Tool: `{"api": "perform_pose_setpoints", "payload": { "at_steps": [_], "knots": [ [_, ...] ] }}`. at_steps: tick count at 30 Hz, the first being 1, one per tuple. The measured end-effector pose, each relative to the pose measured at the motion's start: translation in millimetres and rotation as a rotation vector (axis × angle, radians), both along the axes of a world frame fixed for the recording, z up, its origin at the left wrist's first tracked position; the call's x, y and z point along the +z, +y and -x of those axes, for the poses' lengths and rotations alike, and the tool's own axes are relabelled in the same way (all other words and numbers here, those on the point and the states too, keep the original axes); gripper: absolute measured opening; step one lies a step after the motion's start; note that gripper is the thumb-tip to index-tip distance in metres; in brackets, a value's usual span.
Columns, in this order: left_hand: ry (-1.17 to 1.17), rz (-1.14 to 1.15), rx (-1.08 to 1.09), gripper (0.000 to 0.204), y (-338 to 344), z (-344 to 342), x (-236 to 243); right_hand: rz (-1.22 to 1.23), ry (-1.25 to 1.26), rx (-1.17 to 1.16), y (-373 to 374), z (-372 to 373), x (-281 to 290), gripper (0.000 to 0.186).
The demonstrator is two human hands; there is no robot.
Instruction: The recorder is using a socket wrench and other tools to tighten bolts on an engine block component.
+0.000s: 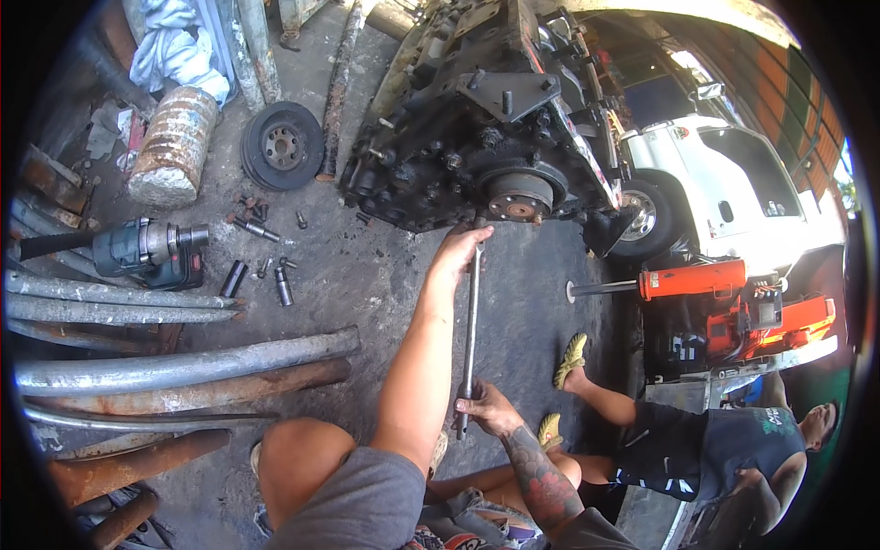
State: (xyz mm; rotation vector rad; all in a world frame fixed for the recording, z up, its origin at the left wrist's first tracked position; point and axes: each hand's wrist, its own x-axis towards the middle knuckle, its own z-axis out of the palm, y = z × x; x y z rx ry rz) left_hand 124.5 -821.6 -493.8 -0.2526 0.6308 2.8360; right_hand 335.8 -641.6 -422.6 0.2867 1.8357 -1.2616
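Observation:
A large black engine block [431, 156] stands on the floor ahead of me, with a round hub [520, 197] facing my way. A long steel breaker bar [472, 316] runs from the engine's lower edge back toward me. My left hand [458, 251] is closed around its far end, close under the hub. What the bar's head fits onto is hidden by the hand and the block. Near the bar's close end, my right hand [492, 410] grips the handle with wrapped fingers.
Left on the floor lie a cordless impact wrench [151, 249], several sockets [283, 286], bolts and a black pulley [282, 145]. Metal pipes [183, 362] fill the lower left. At right are a red hydraulic jack [692, 280], a white vehicle [706, 174] and another person [706, 449].

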Motion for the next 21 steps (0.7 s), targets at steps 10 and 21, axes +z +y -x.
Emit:
{"api": "perform_pose_setpoints", "payload": {
  "at_steps": [10, 21],
  "knots": [
    [0.095, -0.398, -0.213, 0.012, 5.1, 15.9, -17.1, 0.376, -0.157, -0.152, -5.3, -2.2, -1.8, 0.047],
    [-0.344, 1.043, 0.245, 0.053, 20.6, 9.7, 30.3, 0.334, -0.103, -0.18, -10.0, -8.1, -14.1, 0.039]
  ]
}}
